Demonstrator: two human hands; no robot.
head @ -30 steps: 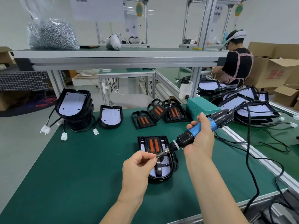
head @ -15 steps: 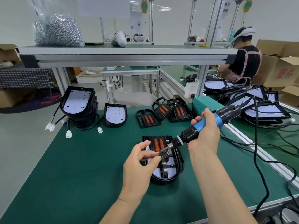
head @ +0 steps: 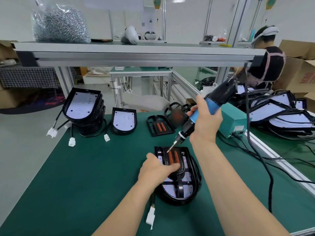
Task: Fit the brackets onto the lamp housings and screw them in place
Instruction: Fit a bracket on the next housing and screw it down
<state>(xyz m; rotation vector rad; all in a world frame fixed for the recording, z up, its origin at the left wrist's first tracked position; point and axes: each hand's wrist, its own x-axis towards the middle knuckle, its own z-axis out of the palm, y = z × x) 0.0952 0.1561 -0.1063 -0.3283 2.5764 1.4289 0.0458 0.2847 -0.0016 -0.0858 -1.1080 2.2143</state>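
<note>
The fingers (head: 171,167) of the left hand (head: 156,171) lie fairly straight across the middle of the bracket (head: 176,158), pressing it down onto the lamp housing (head: 177,200), with the thumb spread toward the far side. The fingers (head: 192,111) of the right hand (head: 206,124) are curled tight round the blue grip of the electric screwdriver (head: 221,92). The tool is tilted, its top leaning far and right. Its bit points down at the far left corner of the bracket, beside the two orange strips; whether it touches cannot be told.

The housing lies flat on the green counter (head: 85,176), near the person and just right of centre, with the bracket seated on top. Its cable runs out at the near left under the left forearm and ends in a white connector (head: 150,218) lying on the counter.

A loose bracket (head: 160,127) lies farther back, with more behind the right hand, blurred. Left of these sits a single housing (head: 124,120), then a stack of housings (head: 83,108) at the far left edge, white plugs trailing. A green box (head: 233,121) stands to the right, past the right hand, and the screwdriver's black cable (head: 255,150) hangs down in front of it.

On the shelf (head: 136,51) above rests a clear bag of screws (head: 59,24). At the far right another person (head: 267,63) stands behind a pile of housings (head: 281,116).
</note>
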